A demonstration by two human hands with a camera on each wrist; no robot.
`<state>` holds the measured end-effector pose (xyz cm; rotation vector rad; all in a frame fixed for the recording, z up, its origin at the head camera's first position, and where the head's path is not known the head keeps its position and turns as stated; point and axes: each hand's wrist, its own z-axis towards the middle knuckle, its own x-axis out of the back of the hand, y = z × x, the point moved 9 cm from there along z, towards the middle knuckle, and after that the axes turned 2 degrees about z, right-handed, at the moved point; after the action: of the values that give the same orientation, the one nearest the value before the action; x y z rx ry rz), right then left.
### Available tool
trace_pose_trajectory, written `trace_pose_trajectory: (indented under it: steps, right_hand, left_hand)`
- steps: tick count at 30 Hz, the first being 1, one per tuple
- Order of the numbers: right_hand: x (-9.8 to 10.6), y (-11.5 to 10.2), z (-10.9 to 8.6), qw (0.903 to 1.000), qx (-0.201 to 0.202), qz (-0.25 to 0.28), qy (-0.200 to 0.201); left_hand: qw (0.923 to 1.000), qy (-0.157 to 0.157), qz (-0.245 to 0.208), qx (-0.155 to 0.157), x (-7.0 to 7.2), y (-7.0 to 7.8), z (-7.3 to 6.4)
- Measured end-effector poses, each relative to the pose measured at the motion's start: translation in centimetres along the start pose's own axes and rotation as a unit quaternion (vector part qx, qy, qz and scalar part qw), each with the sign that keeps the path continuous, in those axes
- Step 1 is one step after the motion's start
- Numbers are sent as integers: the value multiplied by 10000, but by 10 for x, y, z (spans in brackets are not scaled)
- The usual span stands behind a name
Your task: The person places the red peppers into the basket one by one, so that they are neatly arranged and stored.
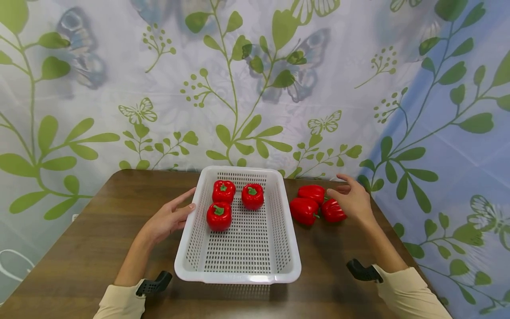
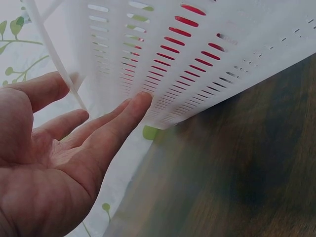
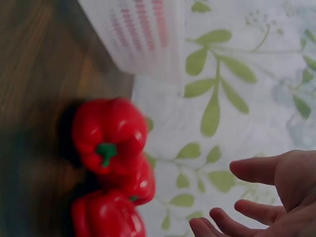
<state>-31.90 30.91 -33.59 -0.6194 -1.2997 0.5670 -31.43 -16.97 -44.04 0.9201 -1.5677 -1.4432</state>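
Note:
A white perforated plastic basket (image 1: 239, 261) stands in the middle of the table, with three red bell peppers (image 1: 219, 216) in its far half, green stems upward. At the basket's left side is my left hand (image 1: 169, 220); its thumb touches the rim, and the fairly straight fingers lie along the outer wall (image 2: 197, 74). Three more red bell peppers (image 1: 304, 211) lie close together to the right of the basket. My right hand (image 1: 352, 201) hovers beside the rightmost of these peppers (image 1: 334, 211), fingers spread and loosely bent. In the right wrist view nothing is between its fingers and thumb.
The brown wooden table (image 1: 99, 248) ends at a patterned cloth backdrop (image 1: 247, 88) with leaves and butterflies. Another side of the cloth (image 1: 450, 146) runs along the table's right edge. A white cable (image 1: 16, 266) hangs at the far left.

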Motion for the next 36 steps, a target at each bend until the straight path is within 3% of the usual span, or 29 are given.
trace_pose_trajectory:
  steps: [4, 12, 23, 36]
  right_hand:
    - [5, 21, 4, 9994, -207, -141, 229]
    - [-4, 57, 8, 9957, -563, -723, -158]
    - [-12, 90, 8, 9946, -816, -636, -21]
    - [-28, 112, 13, 9926, -1087, -481, -244]
  left_hand:
    - [10000, 25, 24, 10, 0, -1, -1]
    - [10000, 81, 46, 34, 0, -1, -1]
    - [10000, 58, 65, 26, -1, 1, -2]
    - [10000, 16, 45, -20, -1, 1, -1]
